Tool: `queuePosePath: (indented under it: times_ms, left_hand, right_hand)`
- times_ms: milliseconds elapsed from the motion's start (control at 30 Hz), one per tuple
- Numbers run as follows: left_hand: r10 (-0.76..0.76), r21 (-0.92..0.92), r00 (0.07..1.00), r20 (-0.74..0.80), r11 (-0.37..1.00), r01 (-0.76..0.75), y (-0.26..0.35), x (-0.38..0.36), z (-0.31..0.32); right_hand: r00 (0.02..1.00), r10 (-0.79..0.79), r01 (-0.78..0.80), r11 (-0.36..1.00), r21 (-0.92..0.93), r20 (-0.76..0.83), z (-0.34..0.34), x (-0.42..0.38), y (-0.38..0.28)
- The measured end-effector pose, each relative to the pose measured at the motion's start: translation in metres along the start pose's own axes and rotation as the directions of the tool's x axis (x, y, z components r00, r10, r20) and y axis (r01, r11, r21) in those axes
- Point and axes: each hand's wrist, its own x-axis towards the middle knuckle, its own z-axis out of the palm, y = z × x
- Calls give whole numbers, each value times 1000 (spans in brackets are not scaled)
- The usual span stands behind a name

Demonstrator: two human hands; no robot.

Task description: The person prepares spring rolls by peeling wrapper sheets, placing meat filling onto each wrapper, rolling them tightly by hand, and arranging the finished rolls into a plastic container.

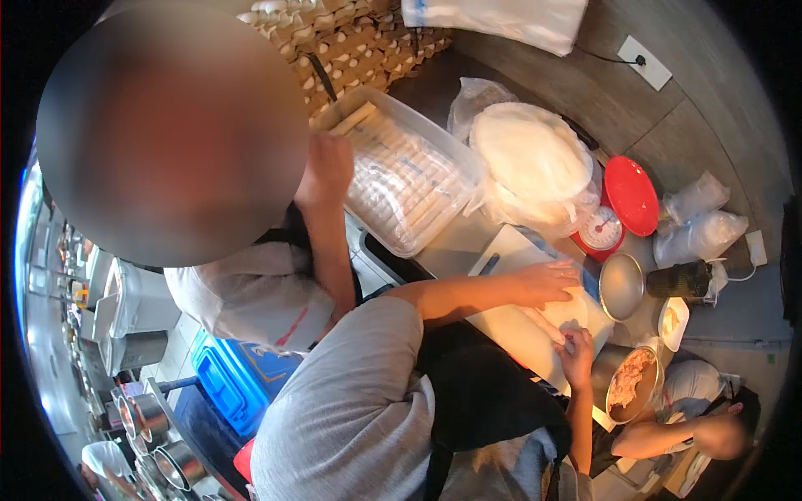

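A thin, pale spring roll [541,324] lies on the white cutting board [505,250] in front of me. My left hand [543,284] is stretched flat over the board beside the roll's upper end, fingers extended. At the roll's lower end, the curled fingers of my right hand [575,355] grip it; the fingertips are partly hidden. Just beyond my right hand stands a metal bowl [660,380] holding pinkish minced filling [631,380]. A round stack of pale wrappers [535,154] rests in plastic above the board.
A clear plastic tub [409,242] holds rows of finished rolls [401,171]. Near it is a co-worker's raised hand [330,171]. A red scale [600,227], an empty steel bowl [622,286] and a small white dish [673,323] stand beyond the board. Another person [693,409] works at lower right.
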Motion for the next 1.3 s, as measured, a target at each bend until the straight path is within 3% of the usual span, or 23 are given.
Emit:
queuePosePath:
  times_ms: [33, 100, 200, 367, 600, 800, 867, 967, 1067, 1133, 1200, 1300]
  left_hand:
    - [-161, -113, 975, 156, 977, 179, 7, 1, -3]
    - [-392, -235, 783, 484, 803, 547, 20, 2, -5]
    - [-537, -257, 711, 455, 685, 682, 34, -14, -15]
    - [-537, -188, 655, 531, 680, 709, 28, -27, -7]
    - [-548, -155, 628, 553, 672, 724, 33, -28, -6]
    - [-549, -171, 709, 443, 725, 668, 41, -32, -14]
    - [-566, -154, 699, 436, 719, 678, 42, -31, -9]
    - [-581, -131, 702, 412, 725, 676, 42, -30, -4]
    - [-510, -131, 726, 460, 770, 624, 37, -33, 6]
    - [-556, -196, 680, 479, 687, 700, 36, -42, 4]
    - [-564, -233, 791, 238, 757, 610, 38, -61, -4]
    - [-552, -249, 777, 303, 741, 623, 37, -65, -36]
  right_hand:
    - [999, -8, 9, 1000, -24, 33, -3, 3, -2]
    - [997, -39, 40, 999, -16, 65, -6, 11, -8]
    - [993, -74, 69, 996, 59, 86, 3, 22, -19]
    - [986, -45, 39, 998, 42, 161, 14, 31, -15]
    - [985, -93, 89, 995, 35, 147, 15, 29, -14]
    - [978, -171, 161, 983, 89, 119, 16, 34, -22]
    - [982, -161, 145, 979, 143, 103, 27, 38, -26]
    - [978, -203, 203, 979, 0, 54, 38, 40, -25]
    - [981, -164, 165, 986, 1, 101, 39, 42, -20]
    - [976, -210, 209, 978, 25, 63, 38, 38, -10]
    - [982, -172, 179, 979, -98, 80, 14, 27, -11]
    - [1000, -31, 31, 1000, -1, -7, 3, -1, 20]
